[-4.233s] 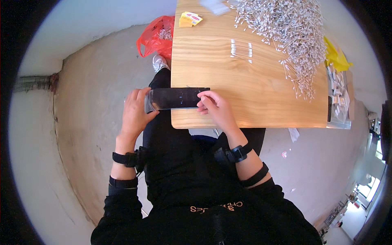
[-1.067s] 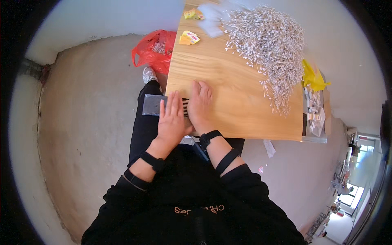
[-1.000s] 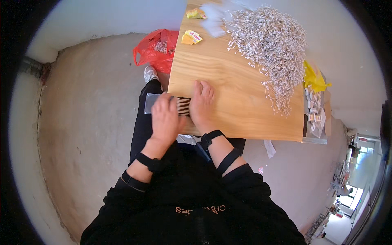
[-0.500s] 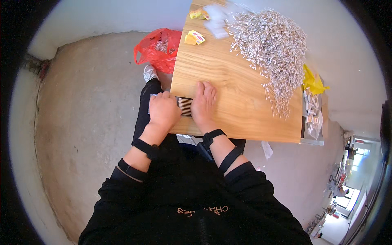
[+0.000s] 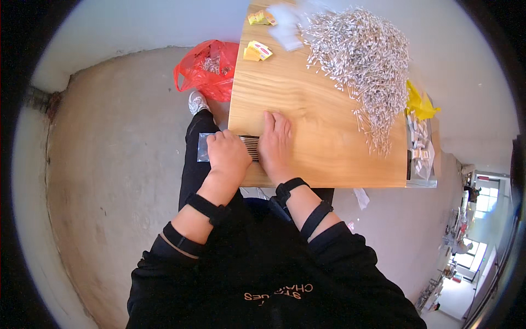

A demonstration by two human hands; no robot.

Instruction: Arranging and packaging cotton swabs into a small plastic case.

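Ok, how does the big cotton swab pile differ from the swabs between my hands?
The cotton swab pile is large, the swab row small. The pile lies tangled; the row's sticks run parallel. The row shows between your left hand and right hand; the pile lies apart from both. Both show thin sticks over the wooden table.

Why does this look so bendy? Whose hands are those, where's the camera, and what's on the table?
No robot here: the left grip and right grip are the bare hands of a person in black. The camera sits on that person's head and looks down; its wide fisheye lens bends straight edges. On the wooden table lies a big pile of cotton swabs, with small yellow cards further left. At the table's left edge, the left grip curls over a flat packet, partly see-through, with a row of thin sticks showing; I can't tell whether it pinches or only presses. The right grip rests beside the sticks, stretched out.
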